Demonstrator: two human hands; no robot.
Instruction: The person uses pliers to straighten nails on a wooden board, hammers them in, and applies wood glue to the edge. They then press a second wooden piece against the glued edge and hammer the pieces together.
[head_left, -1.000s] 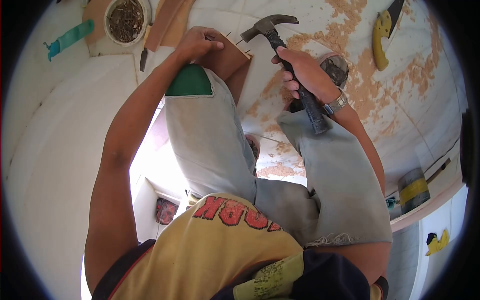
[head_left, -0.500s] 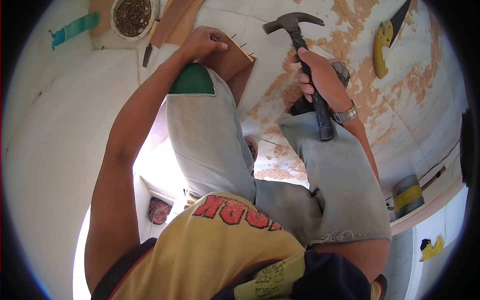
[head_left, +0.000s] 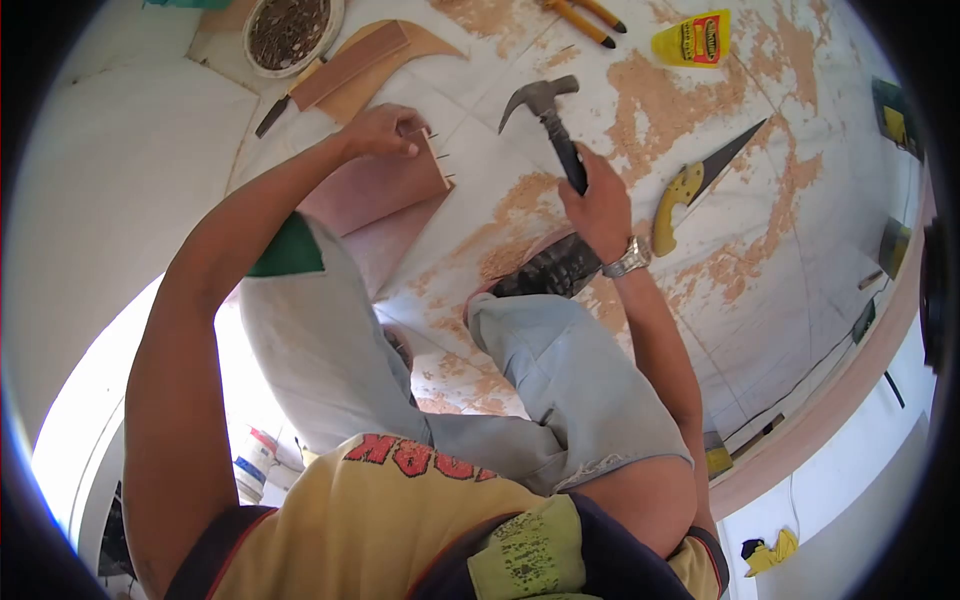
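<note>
My right hand (head_left: 603, 205) is wrapped around the black handle of a claw hammer (head_left: 543, 98). The hammer is raised, its curved claw to the left and its blunt face to the right. With bent fingers my left hand (head_left: 385, 132) grips the upper end of a brown wooden board (head_left: 375, 190), which stands against my knee. Several thin nails (head_left: 442, 156) stick out along that board's narrow edge, close to my left fingertips. A second board (head_left: 400, 240) slants beneath it, meeting it near the nailed corner.
On the dusty floor lie a yellow-handled saw (head_left: 680, 205), pliers (head_left: 585, 22) and a yellow glue bottle (head_left: 692, 40). At the upper left are a round container of nails (head_left: 290, 35), a chisel-like tool (head_left: 272, 115) and a curved wood piece (head_left: 425, 45). My shoe (head_left: 550, 268) is below the hammer.
The hammer has been turned over in my right hand, so its claw now points left instead of right. My view has shifted, bringing the pliers and glue bottle into sight. My left hand stays at the board.
</note>
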